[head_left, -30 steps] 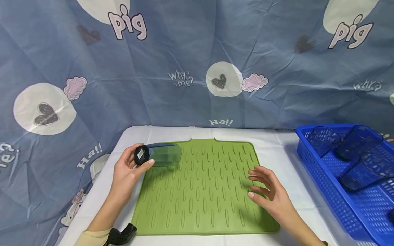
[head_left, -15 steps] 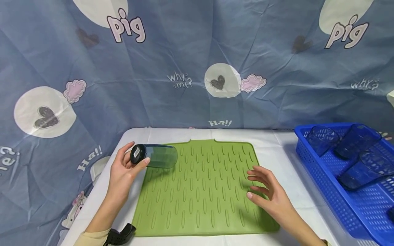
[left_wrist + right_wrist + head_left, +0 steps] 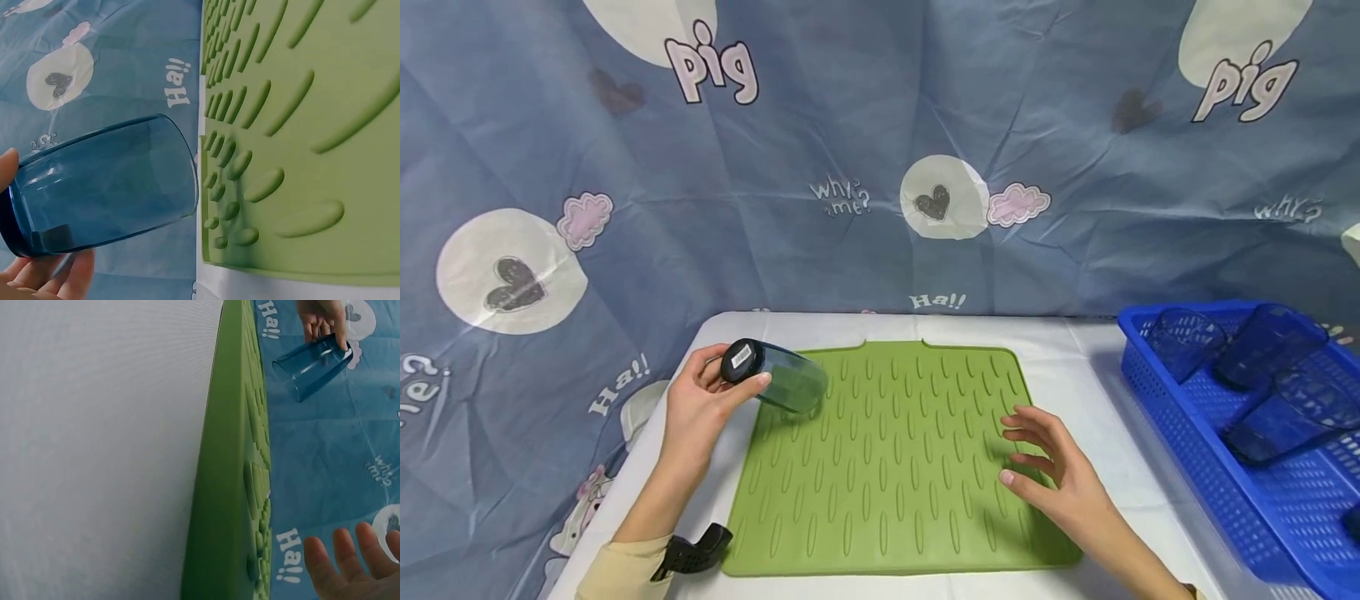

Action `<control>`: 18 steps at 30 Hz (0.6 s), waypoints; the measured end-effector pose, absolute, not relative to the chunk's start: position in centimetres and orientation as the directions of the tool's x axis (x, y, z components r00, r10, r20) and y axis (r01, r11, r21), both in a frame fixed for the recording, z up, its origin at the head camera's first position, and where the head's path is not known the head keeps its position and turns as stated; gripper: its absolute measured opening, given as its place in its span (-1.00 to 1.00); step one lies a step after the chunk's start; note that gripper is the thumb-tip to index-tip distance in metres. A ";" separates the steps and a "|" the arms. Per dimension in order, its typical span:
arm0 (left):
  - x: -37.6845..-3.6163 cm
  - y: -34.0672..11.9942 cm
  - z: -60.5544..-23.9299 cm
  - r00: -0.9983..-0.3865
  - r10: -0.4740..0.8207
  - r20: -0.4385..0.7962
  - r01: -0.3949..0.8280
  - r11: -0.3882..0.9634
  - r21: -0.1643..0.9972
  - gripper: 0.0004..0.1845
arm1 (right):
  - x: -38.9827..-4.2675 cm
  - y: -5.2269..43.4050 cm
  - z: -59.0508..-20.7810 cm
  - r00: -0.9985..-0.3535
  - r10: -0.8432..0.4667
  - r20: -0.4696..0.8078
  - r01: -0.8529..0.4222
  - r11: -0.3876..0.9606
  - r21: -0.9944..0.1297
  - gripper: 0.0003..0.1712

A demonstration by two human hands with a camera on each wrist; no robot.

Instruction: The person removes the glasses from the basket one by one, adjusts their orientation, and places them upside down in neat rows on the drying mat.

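Note:
My left hand (image 3: 703, 408) grips a blue-tinted drinking glass (image 3: 792, 382) near its thick dark base, which bears a small white label. The glass is tilted, its mouth pointing down and to the right over the far left corner of the green ridged drying mat (image 3: 887, 467). In the left wrist view the glass (image 3: 109, 184) lies between thumb and fingertips, with its rim close to the mat's edge. My right hand (image 3: 1060, 471) hovers over the mat's right side, fingers loosely bent and apart, holding nothing.
A blue plastic basket (image 3: 1195, 467) stands at the right with several similar glasses in it, among them a tumbler (image 3: 1187, 342). A white cloth (image 3: 1112, 400) covers the table. Behind it hangs a blue printed curtain (image 3: 850, 267).
My left hand has shifted slightly left and tipped the glass, so its mouth now slants lower and its base sits higher. The right hand stays almost still.

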State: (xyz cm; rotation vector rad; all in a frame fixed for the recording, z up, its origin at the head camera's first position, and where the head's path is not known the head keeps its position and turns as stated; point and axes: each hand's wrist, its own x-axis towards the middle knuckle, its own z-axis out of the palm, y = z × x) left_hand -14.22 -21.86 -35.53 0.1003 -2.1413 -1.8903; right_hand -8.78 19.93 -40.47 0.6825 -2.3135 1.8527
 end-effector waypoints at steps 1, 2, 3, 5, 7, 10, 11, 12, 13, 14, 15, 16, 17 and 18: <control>-14.3 -21.9 -35.6 -0.959 -0.228 0.170 0.137 0.155 0.979 -0.36 | -8.8 19.9 -40.5 -0.896 -0.279 0.346 -0.399 0.160 -0.903 -0.20; -14.4 -22.0 -35.6 -0.960 -0.218 0.176 0.140 0.170 0.975 -0.35 | -8.7 19.9 -40.5 -0.897 -0.280 0.343 -0.396 0.160 -0.904 -0.19; -14.4 -22.1 -35.6 -0.961 -0.210 0.181 0.143 0.185 0.972 -0.35 | -8.7 19.9 -40.5 -0.897 -0.280 0.342 -0.395 0.161 -0.904 -0.19; -14.6 -22.0 -35.6 -0.962 -0.196 0.191 0.150 0.210 0.966 -0.36 | -8.8 20.0 -40.6 -0.901 -0.280 0.331 -0.384 0.161 -0.909 -0.19; -14.7 -22.0 -35.6 -0.963 -0.187 0.196 0.152 0.227 0.962 -0.36 | -8.8 20.0 -40.7 -0.904 -0.281 0.322 -0.376 0.162 -0.912 -0.18; -15.0 -22.0 -35.6 -0.964 -0.173 0.201 0.154 0.250 0.956 -0.37 | -8.9 20.1 -40.8 -0.906 -0.282 0.316 -0.371 0.167 -0.913 -0.18; -15.1 -22.0 -35.6 -0.965 -0.168 0.203 0.156 0.260 0.953 -0.37 | -8.9 20.1 -40.9 -0.906 -0.283 0.315 -0.371 0.169 -0.913 -0.18; -15.3 -22.0 -35.6 -0.965 -0.163 0.205 0.157 0.264 0.952 -0.37 | -8.9 20.1 -40.9 -0.905 -0.284 0.317 -0.373 0.172 -0.912 -0.19; -15.4 -22.0 -35.6 -0.966 -0.157 0.208 0.160 0.271 0.949 -0.37 | -8.9 20.1 -40.9 -0.905 -0.283 0.317 -0.373 0.173 -0.911 -0.19; -15.6 -22.0 -35.6 -0.966 -0.151 0.211 0.163 0.279 0.946 -0.36 | -8.9 20.1 -40.9 -0.905 -0.283 0.318 -0.374 0.173 -0.911 -0.19; -15.7 -21.9 -35.6 -0.966 -0.146 0.213 0.165 0.283 0.945 -0.36 | -8.9 20.2 -40.9 -0.905 -0.283 0.319 -0.375 0.174 -0.910 -0.19; -15.9 -21.9 -35.6 -0.966 -0.143 0.215 0.167 0.288 0.943 -0.35 | -8.9 20.2 -40.9 -0.905 -0.283 0.318 -0.375 0.174 -0.911 -0.19; -16.1 -21.8 -35.6 -0.966 -0.141 0.217 0.168 0.292 0.941 -0.35 | -8.9 20.2 -41.0 -0.905 -0.283 0.318 -0.375 0.175 -0.910 -0.19; -16.3 -21.8 -35.5 -0.965 -0.140 0.220 0.170 0.299 0.939 -0.35 | -9.0 20.2 -40.9 -0.904 -0.283 0.320 -0.377 0.177 -0.909 -0.19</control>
